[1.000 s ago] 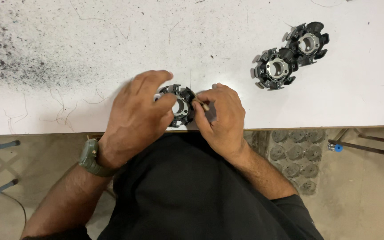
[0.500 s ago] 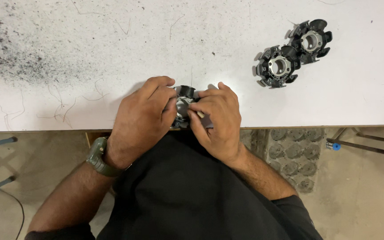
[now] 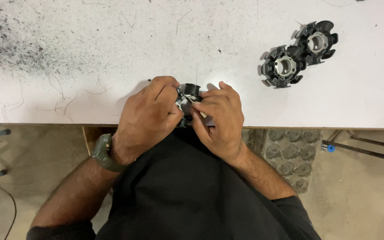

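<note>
At the near edge of the white table [image 3: 112, 53], both my hands close around a black round slotted part with a metal centre [image 3: 189, 94]. My left hand [image 3: 150, 116] covers its left side, fingers curled over it. My right hand [image 3: 218, 118] grips its right side and pinches a thin pale sliver [image 3: 197, 109] against the part. Most of the part is hidden under my fingers. A green watch [image 3: 105, 153] sits on my left wrist.
Two more black slotted round parts [image 3: 284, 66] [image 3: 317, 42] lie touching each other at the table's far right. Dark specks and scratch marks cover the table's left side. Below the table edge are a concrete floor, a grey moulded tray [image 3: 287, 153] and metal rods [image 3: 361, 149].
My hands have drawn the part a little closer to the table edge and closed tighter round it, so less of it shows. The two parts at the right stay put.
</note>
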The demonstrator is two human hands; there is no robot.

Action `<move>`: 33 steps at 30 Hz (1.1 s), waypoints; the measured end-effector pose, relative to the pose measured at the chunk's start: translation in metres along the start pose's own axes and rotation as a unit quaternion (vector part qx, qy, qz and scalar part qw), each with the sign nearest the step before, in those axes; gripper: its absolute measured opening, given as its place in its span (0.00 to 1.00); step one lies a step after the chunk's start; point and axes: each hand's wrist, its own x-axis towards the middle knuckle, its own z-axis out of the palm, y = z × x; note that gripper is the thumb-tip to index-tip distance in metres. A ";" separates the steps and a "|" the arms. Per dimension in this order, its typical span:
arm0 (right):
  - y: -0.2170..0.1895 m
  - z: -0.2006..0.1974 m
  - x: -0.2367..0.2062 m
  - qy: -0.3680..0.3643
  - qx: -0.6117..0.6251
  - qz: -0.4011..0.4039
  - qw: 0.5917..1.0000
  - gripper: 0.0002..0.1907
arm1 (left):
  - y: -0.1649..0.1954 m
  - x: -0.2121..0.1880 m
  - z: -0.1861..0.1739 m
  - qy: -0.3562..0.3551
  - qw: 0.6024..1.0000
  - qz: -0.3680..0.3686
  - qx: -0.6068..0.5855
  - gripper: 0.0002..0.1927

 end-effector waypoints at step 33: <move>0.093 -0.082 -0.074 0.423 0.103 0.151 0.888 0.11 | 0.095 0.171 0.123 -0.076 0.984 0.151 0.053 0.43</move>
